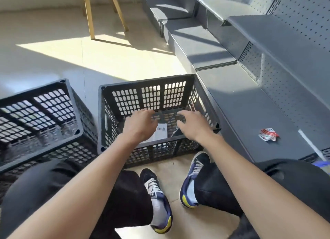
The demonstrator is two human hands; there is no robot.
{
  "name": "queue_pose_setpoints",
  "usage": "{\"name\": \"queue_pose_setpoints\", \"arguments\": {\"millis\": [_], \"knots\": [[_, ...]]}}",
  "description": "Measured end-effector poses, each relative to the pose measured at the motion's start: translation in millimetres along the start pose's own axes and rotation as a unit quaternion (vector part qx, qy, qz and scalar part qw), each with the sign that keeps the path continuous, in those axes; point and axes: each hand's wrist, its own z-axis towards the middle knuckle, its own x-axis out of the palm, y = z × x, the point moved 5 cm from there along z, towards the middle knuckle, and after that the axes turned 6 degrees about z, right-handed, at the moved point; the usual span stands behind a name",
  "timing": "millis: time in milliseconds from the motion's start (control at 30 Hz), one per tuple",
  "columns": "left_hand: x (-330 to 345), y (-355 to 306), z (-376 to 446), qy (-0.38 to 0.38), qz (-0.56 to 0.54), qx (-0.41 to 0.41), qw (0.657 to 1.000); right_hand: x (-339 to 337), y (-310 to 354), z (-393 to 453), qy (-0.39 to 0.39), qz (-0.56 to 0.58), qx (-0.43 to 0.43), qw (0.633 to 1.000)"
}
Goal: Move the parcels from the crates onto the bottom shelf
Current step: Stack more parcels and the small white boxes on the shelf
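Two bare arms reach forward and down into the crate [157,103] that stands on the floor [53,56] straight ahead, its right side just beside the front edge of the bottom shelf [246,110]. The left hand [141,125] hangs over the middle of this crate with its fingers spread and loosely bent, a wide grip that holds nothing. The right hand [193,125] is beside it, fingers likewise spread and bent downward, its grip wide and also holding nothing.

Low in the crate, between and under the two hands, lies a parcel [161,131] with a white label and a barcode facing up. To its right a dark, flat item [176,131] shows by the right thumb; what it is cannot be told. Neither hand plainly touches either one.

A second crate [41,112] stands on the floor to the left, near the first; its inside shows only its grid floor and walls.

On the bottom shelf, well apart from the crates, lies a small crumpled red and white wrapper [268,134]. Higher grey shelves [285,47] with a perforated back panel rise behind. Wooden legs [89,15] stand on the floor farther off. The person's knees and shoes [159,201] are below.
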Motion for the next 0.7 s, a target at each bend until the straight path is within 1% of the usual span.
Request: {"name": "queue_pose_setpoints", "arguments": {"millis": [167,267,433,567,700], "knots": [[53,19,47,0.058,-0.014,-0.026,0.998,36,-31,57,0.046,0.003,0.045,0.998],[83,29,73,0.095,-0.016,-0.040,0.995,64,-43,90,0.078,0.024,0.057,0.995],[129,59,106,0.153,-0.019,-0.090,0.984,106,-54,144,0.114,0.054,0.070,0.989],[166,82,120,0.184,-0.030,-0.118,0.975,140,-67,175,0.156,0.034,0.078,0.984],[201,93,127,0.224,-0.035,-0.118,0.967,173,-80,201,0.195,-0.015,0.061,0.979]]}}
